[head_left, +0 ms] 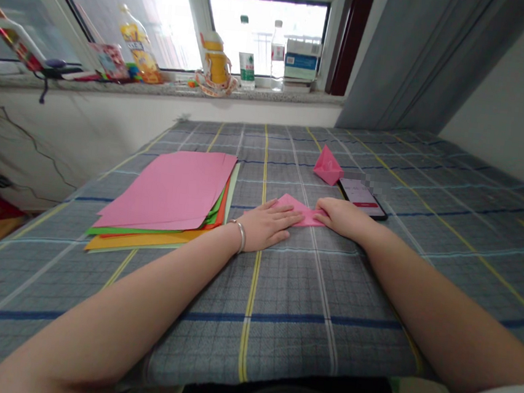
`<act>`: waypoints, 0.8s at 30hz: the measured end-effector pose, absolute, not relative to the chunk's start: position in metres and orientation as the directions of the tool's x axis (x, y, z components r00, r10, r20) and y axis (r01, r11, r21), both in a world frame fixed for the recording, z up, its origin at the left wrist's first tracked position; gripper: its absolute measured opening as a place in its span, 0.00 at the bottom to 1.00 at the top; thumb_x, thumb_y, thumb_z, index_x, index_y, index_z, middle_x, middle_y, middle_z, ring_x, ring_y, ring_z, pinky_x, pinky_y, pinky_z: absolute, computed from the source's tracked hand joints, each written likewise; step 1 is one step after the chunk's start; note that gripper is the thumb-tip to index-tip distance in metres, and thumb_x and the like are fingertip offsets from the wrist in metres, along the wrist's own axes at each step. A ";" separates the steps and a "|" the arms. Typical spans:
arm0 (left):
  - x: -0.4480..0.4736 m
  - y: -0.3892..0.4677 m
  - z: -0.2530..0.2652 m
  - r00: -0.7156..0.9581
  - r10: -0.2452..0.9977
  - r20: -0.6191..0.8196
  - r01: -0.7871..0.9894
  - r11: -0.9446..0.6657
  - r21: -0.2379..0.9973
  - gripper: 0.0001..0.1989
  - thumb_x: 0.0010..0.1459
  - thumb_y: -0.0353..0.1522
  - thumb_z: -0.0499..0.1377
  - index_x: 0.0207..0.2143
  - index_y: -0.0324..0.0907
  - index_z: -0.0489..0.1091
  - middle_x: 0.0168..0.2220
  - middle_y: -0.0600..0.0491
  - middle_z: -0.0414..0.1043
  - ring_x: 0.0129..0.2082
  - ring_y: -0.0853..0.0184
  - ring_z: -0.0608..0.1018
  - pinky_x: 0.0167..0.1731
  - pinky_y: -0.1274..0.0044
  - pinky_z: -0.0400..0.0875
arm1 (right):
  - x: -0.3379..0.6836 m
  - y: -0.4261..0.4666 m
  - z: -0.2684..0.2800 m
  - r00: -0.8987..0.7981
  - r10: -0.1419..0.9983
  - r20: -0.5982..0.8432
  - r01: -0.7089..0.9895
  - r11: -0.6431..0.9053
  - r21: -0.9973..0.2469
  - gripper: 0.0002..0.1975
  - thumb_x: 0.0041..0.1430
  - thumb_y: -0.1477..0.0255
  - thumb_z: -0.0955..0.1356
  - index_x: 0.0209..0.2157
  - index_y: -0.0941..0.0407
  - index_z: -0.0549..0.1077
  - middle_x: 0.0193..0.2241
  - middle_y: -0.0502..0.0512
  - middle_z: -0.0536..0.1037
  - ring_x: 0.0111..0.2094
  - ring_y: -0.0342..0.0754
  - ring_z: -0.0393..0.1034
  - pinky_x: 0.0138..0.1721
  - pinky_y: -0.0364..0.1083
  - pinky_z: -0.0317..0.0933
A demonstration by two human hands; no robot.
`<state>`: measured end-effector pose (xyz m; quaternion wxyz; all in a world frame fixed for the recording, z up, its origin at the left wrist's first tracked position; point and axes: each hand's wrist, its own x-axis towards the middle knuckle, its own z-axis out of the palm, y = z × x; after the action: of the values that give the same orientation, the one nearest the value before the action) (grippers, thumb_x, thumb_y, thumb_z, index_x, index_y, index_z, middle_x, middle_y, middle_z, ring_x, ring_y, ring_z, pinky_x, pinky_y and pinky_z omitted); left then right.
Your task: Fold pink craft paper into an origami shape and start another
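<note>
A folded piece of pink paper [292, 202] lies on the checked tablecloth in front of me. My left hand [266, 225], with a bracelet at the wrist, rests flat on its left part with fingers stretched out. At the paper's right end, my right hand [336, 217] has its fingers curled in and pinches the edge. Both hands cover parts of the paper, so its full shape is hidden. Just beyond the right hand stands a folded pink paper shape [328, 166] with a pointed top.
A stack of coloured paper [170, 187], pink on top, lies to the left. A phone [364, 199] lies beyond my right hand. Bottles, a yellow cup [217, 62] and boxes [302, 59] line the windowsill [170, 90]. The table's near edge [225, 381] is close to me.
</note>
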<state>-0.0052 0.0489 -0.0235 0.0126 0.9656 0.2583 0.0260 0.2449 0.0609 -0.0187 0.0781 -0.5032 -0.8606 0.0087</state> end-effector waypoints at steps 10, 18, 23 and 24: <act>-0.004 0.044 -0.021 0.867 0.498 0.013 0.497 -0.863 -0.085 0.27 0.67 0.44 0.41 0.66 0.50 0.46 0.67 0.54 0.47 0.67 0.62 0.50 0.64 0.62 0.32 | 0.251 0.061 -0.009 -0.340 0.938 0.072 0.887 0.346 -0.306 0.05 0.59 0.70 0.65 0.36 0.55 0.71 0.33 0.55 0.78 0.34 0.49 0.71 0.35 0.45 0.60; -0.002 0.042 -0.022 0.863 0.503 0.045 0.505 -0.860 -0.079 0.27 0.67 0.43 0.42 0.66 0.47 0.48 0.67 0.53 0.50 0.66 0.61 0.53 0.64 0.62 0.36 | 0.268 0.059 0.000 -0.226 0.943 -0.243 0.700 -0.016 -0.713 0.12 0.55 0.78 0.67 0.42 0.56 0.66 0.25 0.49 0.74 0.23 0.42 0.70 0.25 0.41 0.64; -0.002 0.042 -0.021 0.862 0.504 0.044 0.506 -0.859 -0.074 0.28 0.67 0.43 0.43 0.66 0.45 0.48 0.67 0.51 0.50 0.66 0.60 0.53 0.64 0.62 0.38 | 0.266 0.058 0.000 -0.178 0.950 -0.257 0.752 -0.037 -0.658 0.11 0.54 0.80 0.67 0.39 0.56 0.65 0.22 0.47 0.72 0.21 0.42 0.69 0.21 0.42 0.60; -0.002 0.043 -0.021 0.866 0.498 0.042 0.500 -0.863 -0.077 0.27 0.67 0.43 0.43 0.66 0.46 0.48 0.67 0.51 0.50 0.66 0.60 0.53 0.64 0.61 0.39 | 0.265 0.058 -0.001 -0.170 0.953 -0.250 0.766 -0.031 -0.642 0.11 0.53 0.80 0.67 0.38 0.56 0.65 0.22 0.47 0.72 0.20 0.42 0.69 0.21 0.42 0.59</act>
<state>-0.0016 0.0427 -0.0214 -0.0426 0.9650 0.2584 0.0102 0.2645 0.0583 -0.0008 0.1354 -0.6298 -0.6826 0.3451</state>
